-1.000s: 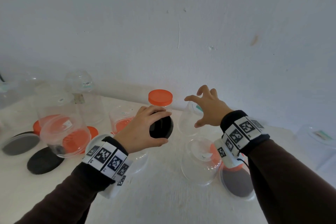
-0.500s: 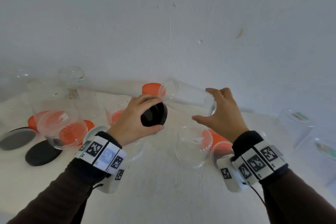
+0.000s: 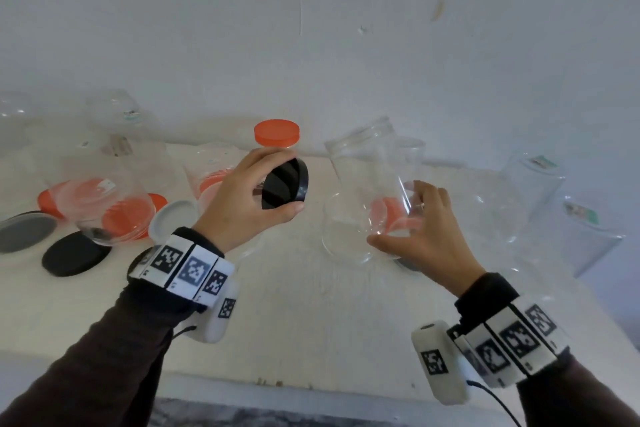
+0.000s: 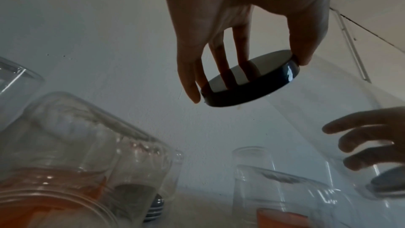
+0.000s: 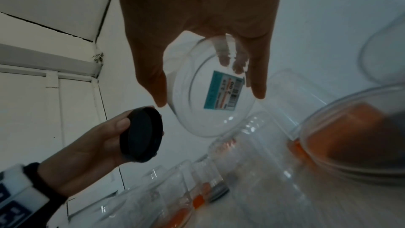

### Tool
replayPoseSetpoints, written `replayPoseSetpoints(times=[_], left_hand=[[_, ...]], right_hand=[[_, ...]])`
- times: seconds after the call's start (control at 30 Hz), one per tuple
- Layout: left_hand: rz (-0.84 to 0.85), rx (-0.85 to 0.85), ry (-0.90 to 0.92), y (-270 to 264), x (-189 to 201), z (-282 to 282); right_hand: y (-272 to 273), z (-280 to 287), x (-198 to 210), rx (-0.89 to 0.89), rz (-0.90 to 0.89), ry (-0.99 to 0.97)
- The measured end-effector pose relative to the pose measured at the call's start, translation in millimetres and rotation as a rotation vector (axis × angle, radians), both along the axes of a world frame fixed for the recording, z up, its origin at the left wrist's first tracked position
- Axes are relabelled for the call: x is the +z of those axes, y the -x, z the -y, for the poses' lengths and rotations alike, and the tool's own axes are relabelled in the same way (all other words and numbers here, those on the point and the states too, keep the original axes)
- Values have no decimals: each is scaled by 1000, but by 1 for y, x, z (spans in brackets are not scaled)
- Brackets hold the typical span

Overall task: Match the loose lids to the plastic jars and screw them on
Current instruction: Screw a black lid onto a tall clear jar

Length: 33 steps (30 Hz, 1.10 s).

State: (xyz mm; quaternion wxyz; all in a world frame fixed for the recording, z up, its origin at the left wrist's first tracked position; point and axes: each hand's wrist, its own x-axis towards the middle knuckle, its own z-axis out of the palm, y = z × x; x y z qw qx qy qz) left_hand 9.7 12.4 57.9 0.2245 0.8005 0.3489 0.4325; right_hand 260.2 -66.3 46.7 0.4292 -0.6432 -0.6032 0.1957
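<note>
- The left hand (image 3: 242, 204) holds a black lid (image 3: 285, 184) in the air above the bench (image 3: 294, 322); its fingers (image 4: 190, 82) and thumb are curled around the lid's rim, clamped on it, with the lid tilted on edge.
- The right hand (image 3: 426, 236) grips a clear jar (image 3: 374, 184) near its base, fingers (image 5: 258, 82) wrapped round the wall; the jar is lifted, tilted, its open mouth up and towards the lid.
- Lid and jar mouth are near each other but apart.
- In the right wrist view, a blue-edged label (image 5: 223, 91) shows on the jar's bottom.
- Behind the left hand stands a jar with an orange lid (image 3: 277, 132) on it.
- To the left, more clear jars lie over loose orange lids (image 3: 124, 218); a loose black lid (image 3: 74, 253), a grey lid (image 3: 26, 230) and a white lid (image 3: 173, 218) rest on the bench.
- Further clear jars (image 3: 533, 180) stand at the right.
</note>
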Motion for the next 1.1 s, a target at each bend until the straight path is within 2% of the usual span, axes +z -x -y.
replayPoseSetpoints(times=[0.1, 0.23, 0.5, 0.83, 1.1], left_hand=[[16, -10, 21, -2, -2, 5], [7, -19, 15, -5, -4, 11], [9, -49, 25, -12, -3, 17], [15, -108, 59, -29, -5, 18], [-36, -194, -11, -40, 2, 13]], right_hand=[[-3, 10, -10, 46, -6, 24], [-5, 17, -25, 128, 78, 58], [-6, 19, -47, 150, 148, 172], [-3, 15, -54, 246, 25, 299], [-7, 15, -53, 300, -41, 357]])
